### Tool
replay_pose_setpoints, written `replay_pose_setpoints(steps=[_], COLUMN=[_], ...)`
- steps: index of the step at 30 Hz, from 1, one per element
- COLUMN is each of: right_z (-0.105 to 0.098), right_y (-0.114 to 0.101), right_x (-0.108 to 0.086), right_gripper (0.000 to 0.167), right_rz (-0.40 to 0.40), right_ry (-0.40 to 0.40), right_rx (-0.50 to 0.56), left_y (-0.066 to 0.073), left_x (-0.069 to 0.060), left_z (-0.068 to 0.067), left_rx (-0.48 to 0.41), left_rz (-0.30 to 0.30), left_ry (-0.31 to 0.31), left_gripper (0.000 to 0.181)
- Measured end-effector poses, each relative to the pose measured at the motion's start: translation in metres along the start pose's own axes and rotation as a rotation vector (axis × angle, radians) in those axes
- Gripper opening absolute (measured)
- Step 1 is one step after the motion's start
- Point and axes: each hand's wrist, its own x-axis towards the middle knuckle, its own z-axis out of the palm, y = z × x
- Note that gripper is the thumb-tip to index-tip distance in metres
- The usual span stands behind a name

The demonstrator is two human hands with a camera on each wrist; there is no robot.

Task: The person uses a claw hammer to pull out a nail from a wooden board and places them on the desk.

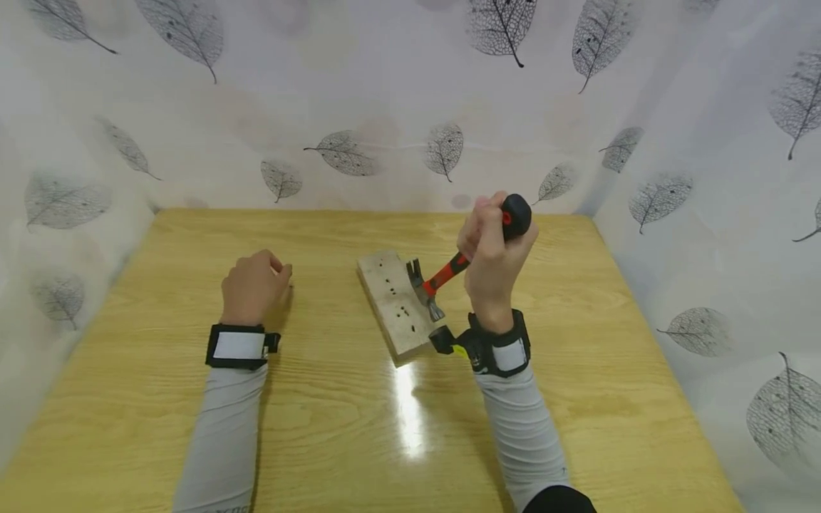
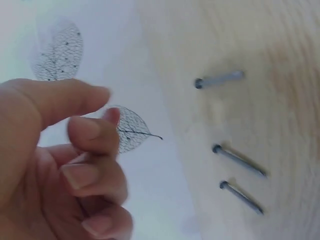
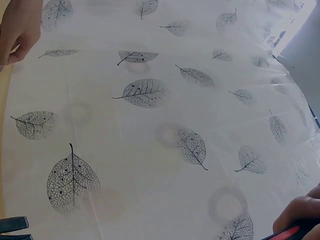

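My right hand [image 1: 497,260] grips the red-and-black handle of a claw hammer [image 1: 442,276]. The hammer's head is at the right edge of a pale wooden block [image 1: 393,303]; I cannot tell whether they touch. Several small dark spots mark the block's top. In the right wrist view, the hammer's claw [image 3: 15,227] shows at the lower left corner. Over the table's left part is my left hand [image 1: 251,288], fingers loosely curled with nothing visible between them. Near it, the left wrist view shows three grey nails [image 2: 220,79] lying apart on the wood.
The wooden table [image 1: 321,427] has a light yellow grain and a bright reflection in front of the block. A pale sheet [image 1: 372,85] printed with grey leaves hangs behind the table and along both sides. Each wrist bears a black strap [image 1: 236,347].
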Motion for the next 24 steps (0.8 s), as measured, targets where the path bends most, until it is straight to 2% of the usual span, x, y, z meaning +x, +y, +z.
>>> replay_pose_setpoints(steps=[4, 9, 12, 15, 17, 19, 24], right_z=[-0.008, -0.023, -0.031, -0.04, -0.046, -0.053, -0.072], right_y=[-0.006, -0.018, -0.025, -0.031, -0.033, -0.036, -0.041], right_x=[0.002, 0.003, 0.004, 0.005, 0.005, 0.003, 0.002], right_gripper=[0.028, 0.027, 0.028, 0.03, 0.032, 0.033, 0.03], right_rz=[-0.012, -0.029, -0.015, 0.01, 0.029, 0.047, 0.129], right_ry=[0.01, 0.003, 0.018, 0.035, 0.034, 0.025, 0.008], right_rx=[-0.042, -0.143, -0.127, -0.092, -0.11, -0.171, -0.435], left_y=[0.005, 0.011, 0.013, 0.018, 0.021, 0.024, 0.022], left_x=[0.003, 0.003, 0.003, 0.003, 0.004, 0.005, 0.005], left_z=[-0.002, 0.001, 0.0, 0.002, 0.004, 0.005, 0.008], left_rx=[-0.056, -0.099, -0.114, -0.134, -0.144, -0.15, -0.156], left_rz=[0.084, 0.166, 0.198, 0.216, 0.219, 0.218, 0.254], left_ry=[0.028, 0.036, 0.038, 0.014, -0.001, -0.018, -0.047], left_gripper=[0.032, 0.032, 0.032, 0.032, 0.032, 0.03, 0.028])
